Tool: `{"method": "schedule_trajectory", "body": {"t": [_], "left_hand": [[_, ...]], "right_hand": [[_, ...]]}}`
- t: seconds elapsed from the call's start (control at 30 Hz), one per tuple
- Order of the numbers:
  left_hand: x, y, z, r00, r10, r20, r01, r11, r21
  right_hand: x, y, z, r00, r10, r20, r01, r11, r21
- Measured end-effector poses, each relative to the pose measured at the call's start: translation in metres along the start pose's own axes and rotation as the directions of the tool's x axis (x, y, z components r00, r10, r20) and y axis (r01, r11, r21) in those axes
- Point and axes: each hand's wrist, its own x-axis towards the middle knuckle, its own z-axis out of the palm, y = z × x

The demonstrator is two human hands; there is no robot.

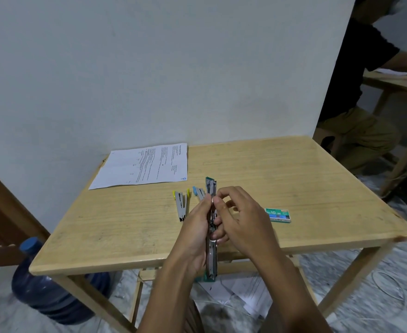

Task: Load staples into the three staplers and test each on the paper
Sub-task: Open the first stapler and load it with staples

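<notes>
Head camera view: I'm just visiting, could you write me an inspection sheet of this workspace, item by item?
Surface: wooden table against a pale wall.
Job's things: green stapler, swung open, held over the near edge; yellow stapler lying open; blue stapler beside it, partly hidden; staple box to the right; printed paper at the far left.
Clutter: loose papers on the floor under the table.
Grippers: left hand grips the green stapler; right hand pinches it near the middle.
Cables: thin white cable looped on the floor, right.
Surroundings: blue water bottle on the floor, left; another person at a second table.
</notes>
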Motion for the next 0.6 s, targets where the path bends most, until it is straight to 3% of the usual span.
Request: {"method": "schedule_trajectory", "body": {"t": [0.13,0.3,0.47,0.6], "left_hand": [[0.002,0.001,-0.005,0.999,-0.003,-0.044,0.003,1.0,0.0],[0.005,0.009,-0.01,0.989,-0.011,-0.147,0.009,1.0,-0.015],[0.006,0.012,-0.011,0.991,-0.024,-0.128,0.011,0.995,-0.099],[0.006,0.013,-0.016,0.996,-0.008,-0.086,-0.005,0.989,-0.145]], "right_hand": [[-0.004,0.0,0.002,1.0,-0.026,0.0,0.025,0.997,0.076],[-0.012,-0.006,0.008,0.981,-0.161,-0.107,0.17,0.982,0.077],[-0.015,-0.002,0.014,0.948,-0.222,-0.227,0.246,0.965,0.086],[-0.017,-0.004,0.014,0.955,-0.221,-0.195,0.253,0.955,0.157]]}}
